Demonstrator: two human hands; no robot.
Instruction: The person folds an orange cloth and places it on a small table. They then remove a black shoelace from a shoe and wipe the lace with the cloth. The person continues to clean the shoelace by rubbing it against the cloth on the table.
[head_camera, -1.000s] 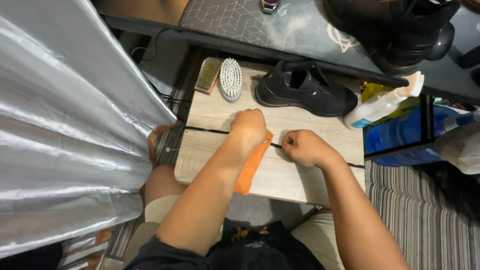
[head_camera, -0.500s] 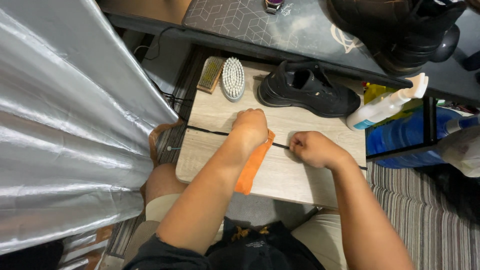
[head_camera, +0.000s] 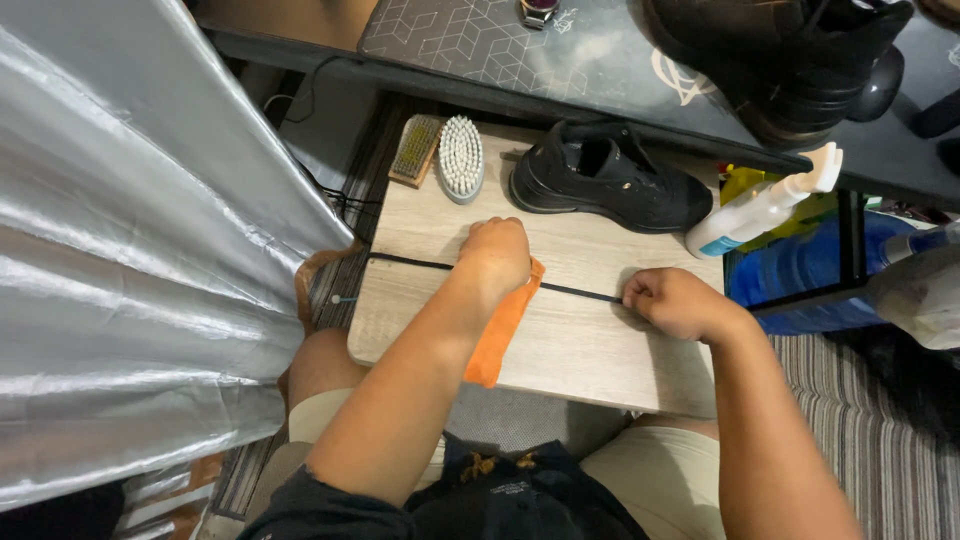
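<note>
The left hand (head_camera: 495, 255) rests fist-like on the orange cloth (head_camera: 500, 325), fingers curled and pressed together, pinning the cloth over the black shoelace (head_camera: 580, 291). The right hand (head_camera: 675, 302) sits further right on the wooden board (head_camera: 560, 350), fingers closed and pinching the right end of the lace.

Change over the last second: the right hand has shifted slightly to the right, away from the left hand, and a longer run of lace now shows between the two hands. The left hand and cloth hold their position. By judgement, the lace is being drawn through the cloth, so wiping is under way.

Lace position: it lies straight across the middle of the board, from the left edge to the right hand.

Far side of the board: a black shoe (head_camera: 610, 185), a white-bristled brush (head_camera: 461, 158), a wooden brush (head_camera: 416, 150). A spray bottle (head_camera: 765, 210) stands at the right.
</note>
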